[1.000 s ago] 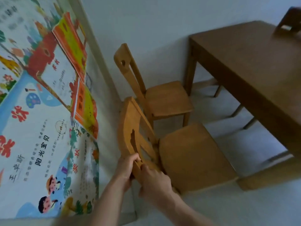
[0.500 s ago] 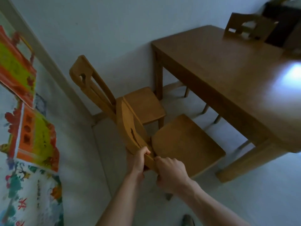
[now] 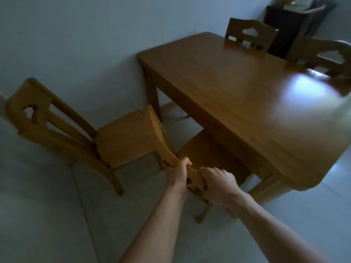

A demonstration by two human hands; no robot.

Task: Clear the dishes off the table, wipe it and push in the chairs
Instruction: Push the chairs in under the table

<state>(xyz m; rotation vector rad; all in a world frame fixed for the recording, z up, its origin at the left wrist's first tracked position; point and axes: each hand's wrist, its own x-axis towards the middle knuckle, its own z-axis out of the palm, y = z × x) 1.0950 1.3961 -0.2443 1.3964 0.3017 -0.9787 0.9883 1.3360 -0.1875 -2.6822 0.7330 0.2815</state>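
Four wooden chairs show around one table [image 3: 218, 82], whose bare, glossy tabletop carries no dishes and throws back a pale patch of light near its right edge; by that look the clearing and wiping are likely done and the chairs are what remains. The table's far left corner stands against the wall [image 3: 76, 44]. Two chairs sit at the far long edge: one [image 3: 248, 35] tucked close, another [image 3: 322, 52] at the far right, partly blurred. A dark cabinet [image 3: 290, 25] stands behind them. On the near side, a spare chair [image 3: 79, 137] waits by the wall, well apart from the table and facing it. Beside it, the held chair [image 3: 207, 154] has its seat already partly under the near long edge, close to the near right leg. Its curved top rail [image 3: 161, 137] runs toward the camera. The left hand [image 3: 177, 173] wraps that rail with fingers curled over the top; the right hand [image 3: 216, 183] clutches it just beside, knuckles up, both clenched tight around the wood. Solid timber like this should be stiff and fairly heavy, not fragile, and its legs may drag on the pale floor [image 3: 57, 215]. The top rail is the sensible hold, two hands spread for steering; lifting slightly while pushing would probably ease it straight in.
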